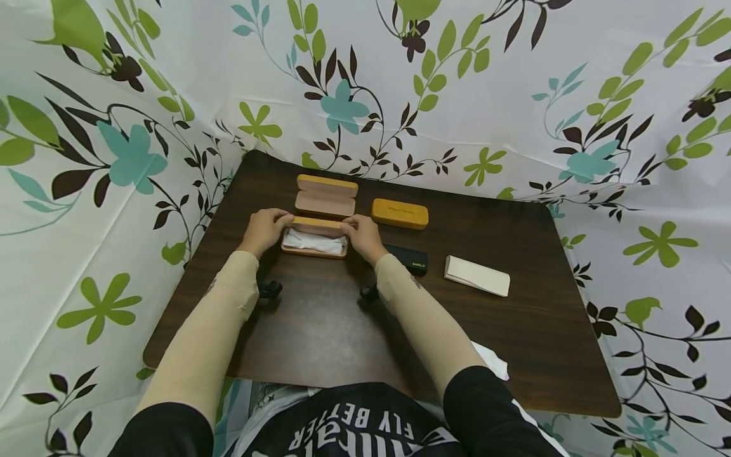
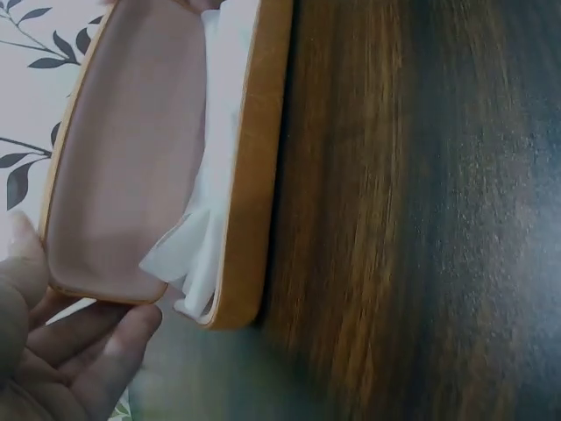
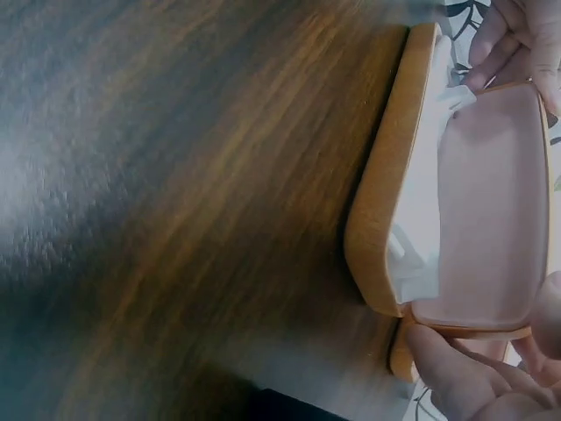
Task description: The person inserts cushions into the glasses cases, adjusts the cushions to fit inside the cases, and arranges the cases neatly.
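An orange-brown glasses case (image 2: 252, 167) with a pink lining lies on the dark table, its lid (image 2: 131, 158) raised. A crumpled white cloth (image 1: 315, 241) fills the bottom half, and one corner sticks out over the rim in the left wrist view. At the lid's left end, my left hand (image 1: 264, 231) grips the edge between thumb and fingers. My right hand (image 1: 364, 237) pinches the opposite end, with its thumb and fingers (image 3: 456, 368) at the lid's corner. Whether anything lies under the cloth is hidden.
Behind stands another opened case (image 1: 325, 203) with pink lining. Right of it lie a closed yellow case (image 1: 400, 214), a black case (image 1: 408, 260) partly behind my right arm, and a cream folded case (image 1: 476, 276). A white cloth-like piece (image 1: 492, 362) shows beside my right forearm.
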Tool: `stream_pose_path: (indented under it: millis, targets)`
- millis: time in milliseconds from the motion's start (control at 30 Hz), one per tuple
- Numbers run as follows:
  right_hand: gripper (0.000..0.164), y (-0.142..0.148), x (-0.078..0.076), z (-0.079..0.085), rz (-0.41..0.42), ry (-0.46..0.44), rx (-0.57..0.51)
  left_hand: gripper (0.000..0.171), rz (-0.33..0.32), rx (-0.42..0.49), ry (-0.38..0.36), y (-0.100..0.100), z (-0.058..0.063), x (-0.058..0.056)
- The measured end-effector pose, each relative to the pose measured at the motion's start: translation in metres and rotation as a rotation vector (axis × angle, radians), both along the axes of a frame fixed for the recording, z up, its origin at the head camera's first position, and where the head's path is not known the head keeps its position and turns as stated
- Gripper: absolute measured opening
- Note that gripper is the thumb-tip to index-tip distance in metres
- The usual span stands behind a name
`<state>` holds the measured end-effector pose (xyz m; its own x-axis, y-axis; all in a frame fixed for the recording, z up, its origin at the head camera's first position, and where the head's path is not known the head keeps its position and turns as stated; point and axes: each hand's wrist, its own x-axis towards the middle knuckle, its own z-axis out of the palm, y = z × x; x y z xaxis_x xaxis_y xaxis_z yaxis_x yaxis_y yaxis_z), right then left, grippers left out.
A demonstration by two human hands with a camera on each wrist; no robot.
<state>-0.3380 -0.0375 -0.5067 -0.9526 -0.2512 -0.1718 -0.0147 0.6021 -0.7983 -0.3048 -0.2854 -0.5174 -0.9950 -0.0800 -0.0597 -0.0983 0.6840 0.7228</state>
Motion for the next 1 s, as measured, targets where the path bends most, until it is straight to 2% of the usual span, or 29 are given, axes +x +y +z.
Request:
stream_pose_path:
  millis: [200, 567, 1000]
  targets:
    - [0.028, 0.001, 0.004, 0.001, 0.026, 0.05, 0.068, 0.042, -0.053, -0.019, 0.019, -0.004, -0.002, 0.006]
    - [0.028, -0.001, 0.012, -0.008, 0.017, 0.137, 0.115, 0.047, -0.089, -0.041, 0.042, -0.009, -0.013, 0.012]
    - [0.029, 0.0, 0.019, -0.011, -0.029, 0.082, 0.029, 0.05, -0.079, -0.026, 0.065, -0.01, -0.014, 0.021]
